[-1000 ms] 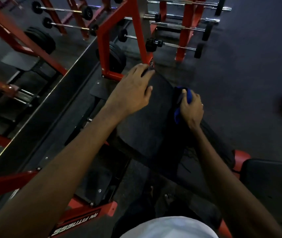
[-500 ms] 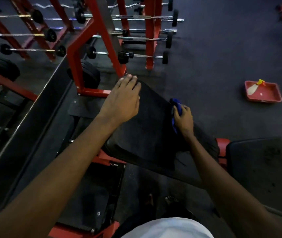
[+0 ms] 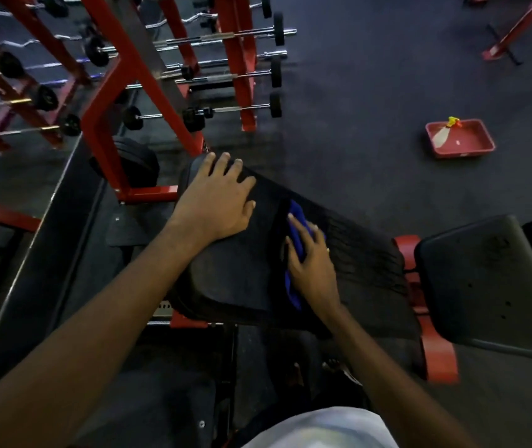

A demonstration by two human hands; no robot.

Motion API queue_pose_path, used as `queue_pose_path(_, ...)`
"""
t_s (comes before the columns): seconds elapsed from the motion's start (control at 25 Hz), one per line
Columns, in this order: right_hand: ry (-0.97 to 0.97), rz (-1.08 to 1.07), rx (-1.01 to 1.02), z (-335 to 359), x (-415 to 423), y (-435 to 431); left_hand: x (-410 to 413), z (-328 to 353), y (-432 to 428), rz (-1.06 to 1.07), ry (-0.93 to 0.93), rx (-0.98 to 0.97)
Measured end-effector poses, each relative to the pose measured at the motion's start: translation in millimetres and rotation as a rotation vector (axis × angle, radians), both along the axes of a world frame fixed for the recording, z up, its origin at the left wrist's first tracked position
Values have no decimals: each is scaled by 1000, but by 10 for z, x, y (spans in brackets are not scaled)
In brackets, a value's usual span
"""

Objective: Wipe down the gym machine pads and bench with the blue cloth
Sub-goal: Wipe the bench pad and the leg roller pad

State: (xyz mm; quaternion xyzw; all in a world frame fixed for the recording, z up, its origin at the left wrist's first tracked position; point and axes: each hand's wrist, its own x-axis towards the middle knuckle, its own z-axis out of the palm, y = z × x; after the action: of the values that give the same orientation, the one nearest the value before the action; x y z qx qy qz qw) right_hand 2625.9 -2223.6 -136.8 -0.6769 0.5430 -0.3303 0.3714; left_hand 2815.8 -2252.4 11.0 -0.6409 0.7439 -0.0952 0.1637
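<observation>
Cloth (image 3: 293,218) drawn down the pad (image 3: 242,273)
Pressed lower now under the flat right hand (image 3: 311,266), more pad is covered; the spread left hand (image 3: 216,202) is kept bracing.

Vivid blue cloth (image 3: 297,218) on a black pad (image 3: 238,276) marked with fine parallel lines. Bright red machine frame (image 3: 103,134). Dark charcoal floor (image 3: 371,101). Red tray (image 3: 466,153) with a pale item (image 3: 440,139), its top yellow and perhaps red. White garment (image 3: 322,428) at bottom.

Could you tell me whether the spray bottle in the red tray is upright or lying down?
Lying down: the pale yellow-topped spray bottle rests flat in the red plastic tray.
</observation>
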Motion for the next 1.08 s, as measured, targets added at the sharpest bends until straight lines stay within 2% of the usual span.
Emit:
queue_pose_path(0.16, 37, -163, 225, -280, -7, -892, 19, -13, -8, -23, 0, -2)
queue_pose_path(0.28, 91, -205, 309, -240, -55, -1127, 34, -26, -15, -33, 14, -3)
queue_pose_path(0.4, -30, -160, 191, 162, 145, -650, 35, -23, -19, -32, 33, -9)
queue_pose_path(0.56, -37, 141, -84, 490, 374, 9, 22, -15, -37, -46, 119, 17)
queue_pose_path(0.64, -11, 83, -54, 365, 356, -362, 30, -15, -35, -52, 132, 6)
queue_pose_path(0.76, 54, -47, 145, 76, 229, -1074, 44, -15, -35, -51, 128, 2)
queue_pose_path(0.84, 98, -65, 222, 11, 203, -1226, 49, -18, -58, -51, 127, 8)
queue_pose_path(1.0, 28, -145, 131, 275, 270, -583, 42, -26, -51, -57, 97, 6)
queue_pose_path(1.08, -44, -84, 51, 424, 238, 30, 19, -9, -57, -52, 93, 22)
